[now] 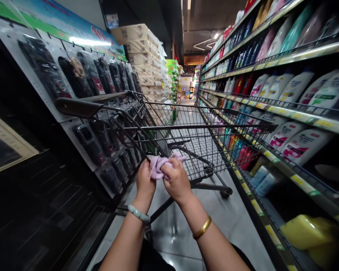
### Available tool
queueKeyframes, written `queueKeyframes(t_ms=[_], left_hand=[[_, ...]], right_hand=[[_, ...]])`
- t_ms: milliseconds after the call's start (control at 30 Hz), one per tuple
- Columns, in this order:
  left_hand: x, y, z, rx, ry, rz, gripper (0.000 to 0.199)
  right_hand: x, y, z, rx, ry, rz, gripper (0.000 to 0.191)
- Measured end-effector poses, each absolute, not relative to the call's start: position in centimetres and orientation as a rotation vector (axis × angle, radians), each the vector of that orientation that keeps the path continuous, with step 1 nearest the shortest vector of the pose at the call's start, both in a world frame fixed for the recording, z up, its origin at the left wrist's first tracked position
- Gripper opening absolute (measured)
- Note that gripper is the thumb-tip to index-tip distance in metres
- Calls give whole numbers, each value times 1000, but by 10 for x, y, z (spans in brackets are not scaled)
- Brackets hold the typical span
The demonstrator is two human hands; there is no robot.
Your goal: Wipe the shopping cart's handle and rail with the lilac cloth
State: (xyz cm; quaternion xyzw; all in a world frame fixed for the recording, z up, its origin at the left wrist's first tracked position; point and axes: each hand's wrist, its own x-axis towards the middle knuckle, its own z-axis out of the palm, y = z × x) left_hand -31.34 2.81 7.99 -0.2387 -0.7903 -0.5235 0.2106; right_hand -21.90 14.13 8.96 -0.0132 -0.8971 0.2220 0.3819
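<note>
Store aisle, floor [228,222] laid with pale glossy tiles. Lilac cloth [157,168] bunched, pinched between left hand [145,177] and right hand [177,178], held close before black wire cart [186,127]. Right side lined with shelves [296,114] of bottles [299,86]; left, dark packaged items [90,143] hung. Wrapped packs [142,49] stacked beyond.

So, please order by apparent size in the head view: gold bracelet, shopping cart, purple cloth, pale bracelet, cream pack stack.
1. Shopping cart
2. Cream pack stack
3. Purple cloth
4. Gold bracelet and pale bracelet: too alike to rank
</note>
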Motion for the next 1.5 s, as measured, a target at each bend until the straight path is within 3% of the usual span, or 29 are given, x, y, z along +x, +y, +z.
queueKeyframes(t_ms=[500, 733, 900, 1033, 1300, 1500], left_hand=[[-331, 45, 70, -626, -2310, -1679, 27], [-332, 47, 68, -585, -2304, -1626, 27], [-328, 50, 64, -580, -2294, -1677, 24], [-326, 53, 61, -524, -2352, -1661, 21], [-328, 54, 51, -590, -2471, -1580, 31], [-327, 52, 53, -583, -2517, -1486, 32]], right_hand=[[-240, 137, 30, -530, -2404, 609, 38], [-241, 137, 47, -323, -2276, 590, 40], [-238, 146, 32, -548, -2478, 624, 36], [-234, 147, 38, -464, -2352, 601, 40], [-232, 151, 28, -681, -2522, 698, 38], [-225, 151, 48, -504, -2308, 672, 43]])
